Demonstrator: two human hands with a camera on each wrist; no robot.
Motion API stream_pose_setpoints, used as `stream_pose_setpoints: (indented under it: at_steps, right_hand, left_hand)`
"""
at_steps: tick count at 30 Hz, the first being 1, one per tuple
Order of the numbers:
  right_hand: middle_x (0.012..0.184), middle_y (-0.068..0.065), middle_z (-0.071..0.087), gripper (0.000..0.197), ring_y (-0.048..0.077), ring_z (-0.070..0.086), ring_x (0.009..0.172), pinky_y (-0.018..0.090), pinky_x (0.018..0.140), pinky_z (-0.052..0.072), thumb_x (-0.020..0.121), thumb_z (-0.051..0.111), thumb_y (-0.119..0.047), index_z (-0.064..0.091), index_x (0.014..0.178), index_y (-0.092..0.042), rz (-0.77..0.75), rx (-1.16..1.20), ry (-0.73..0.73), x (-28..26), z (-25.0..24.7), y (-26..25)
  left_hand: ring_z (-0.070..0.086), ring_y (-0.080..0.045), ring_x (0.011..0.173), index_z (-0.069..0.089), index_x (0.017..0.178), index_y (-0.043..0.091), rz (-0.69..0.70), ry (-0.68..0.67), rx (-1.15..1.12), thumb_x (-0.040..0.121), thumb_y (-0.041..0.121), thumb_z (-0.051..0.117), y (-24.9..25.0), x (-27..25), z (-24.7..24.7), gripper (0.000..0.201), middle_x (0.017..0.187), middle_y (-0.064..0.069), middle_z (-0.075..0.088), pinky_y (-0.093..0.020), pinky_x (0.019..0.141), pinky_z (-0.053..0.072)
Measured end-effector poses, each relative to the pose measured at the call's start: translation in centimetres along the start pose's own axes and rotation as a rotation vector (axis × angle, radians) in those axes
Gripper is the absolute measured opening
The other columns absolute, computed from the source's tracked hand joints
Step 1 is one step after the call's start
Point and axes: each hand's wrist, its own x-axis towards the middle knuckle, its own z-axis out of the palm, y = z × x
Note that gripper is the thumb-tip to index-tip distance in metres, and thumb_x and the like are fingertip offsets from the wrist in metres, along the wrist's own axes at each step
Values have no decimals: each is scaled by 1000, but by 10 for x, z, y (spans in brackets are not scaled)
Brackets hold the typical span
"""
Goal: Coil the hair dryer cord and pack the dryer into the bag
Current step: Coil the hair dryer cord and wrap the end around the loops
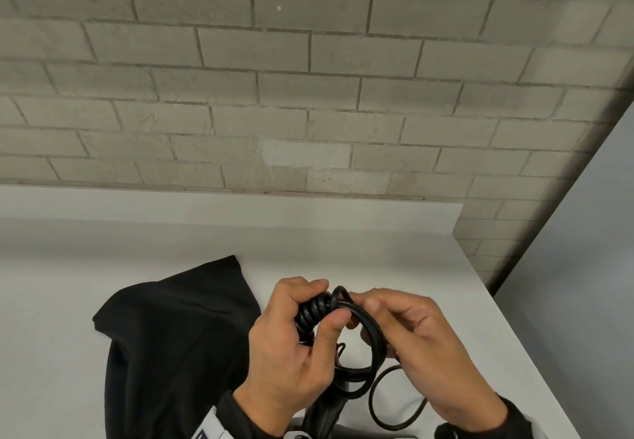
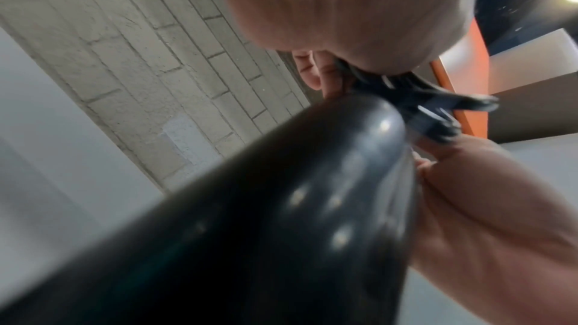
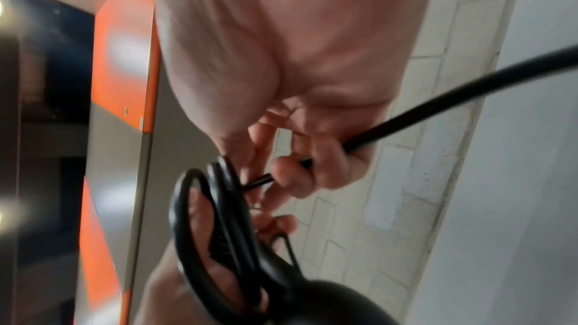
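My left hand [image 1: 308, 315] grips a bundle of black cord loops [image 1: 310, 315] above the white table, thumb pressed on the coil. My right hand [image 1: 380, 311] pinches a strand of the same cord [image 3: 437, 103] just right of the bundle, and a loose loop [image 1: 387, 401] hangs below it. The black hair dryer [image 2: 281, 219] fills the left wrist view, blurred, under my left palm; its handle [image 1: 322, 414] shows at the bottom of the head view. A black cloth bag [image 1: 171, 335] lies flat on the table to the left of my hands.
The white table [image 1: 394, 250] ends at a right edge [image 1: 514, 318] close to my right hand, and a grey brick wall [image 1: 308, 95] stands behind it. An orange and grey panel [image 3: 125, 58] shows in the wrist views.
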Motion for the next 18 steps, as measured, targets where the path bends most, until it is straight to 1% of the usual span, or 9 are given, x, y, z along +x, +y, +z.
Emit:
stream_pose_setpoints:
  at_steps: [2,3,5,6,9,11,13,15,18]
  right_hand:
    - [84,-3,68,57,2,57,68,13,60,43,81,56,-65,73,103,-16,-55,21,-81,-5,-1,8]
    - [87,-1,67,59,3,55,69,15,61,42,77,61,-66,72,107,-15,-78,22,-114,-7,0,11]
    - [86,3,67,42,7,56,70,19,64,43,78,71,-48,72,105,-17,-107,-9,-131,-10,0,13]
    - [85,7,68,31,11,58,72,21,66,46,81,72,-40,72,102,-17,-112,-32,-119,-10,0,13]
    - [86,12,70,22,30,63,80,32,75,50,85,68,-37,74,98,-20,-93,-88,-106,-10,-4,11]
    - [87,9,71,19,26,65,83,30,77,51,86,66,-34,73,100,-24,-76,-99,-116,-11,-7,8]
    - [85,7,71,17,18,67,83,26,79,52,87,64,-31,73,100,-25,-68,-98,-126,-10,-8,7]
    - [85,5,71,15,14,67,85,23,79,51,88,63,-29,72,98,-22,-70,-125,-119,-10,-8,9]
    - [83,1,71,11,12,67,83,18,76,48,90,62,-19,72,93,-22,-91,-181,-104,-10,-9,10]
  left_hand:
    - [61,14,81,52,106,18,-40,11,14,95,57,47,1,0,0,41,104,37,56,0,67,45]
    - [62,13,80,52,107,19,-61,16,15,94,58,48,1,0,-1,41,102,36,58,0,67,44]
    - [64,9,77,52,108,24,-98,11,11,93,58,49,0,-1,-4,38,99,26,63,-2,65,46]
    - [66,6,77,52,108,27,-117,-9,9,93,59,49,0,0,-5,36,97,20,65,-4,65,47]
    - [69,-8,85,54,114,35,-155,-106,-16,93,57,49,3,2,-9,31,94,11,69,-17,71,54]
    - [70,-16,93,54,124,34,-158,-149,-45,95,53,49,7,5,-11,35,99,9,70,-25,78,55]
    - [69,-18,93,61,121,30,-154,-195,-65,95,46,51,10,7,-12,31,100,11,70,-27,78,55]
    - [69,-14,89,67,109,24,-181,-236,-77,94,39,54,13,10,-13,25,95,13,70,-21,75,53]
    - [70,-7,80,68,103,17,-255,-277,-148,91,35,57,18,13,-14,24,85,12,71,-9,71,47]
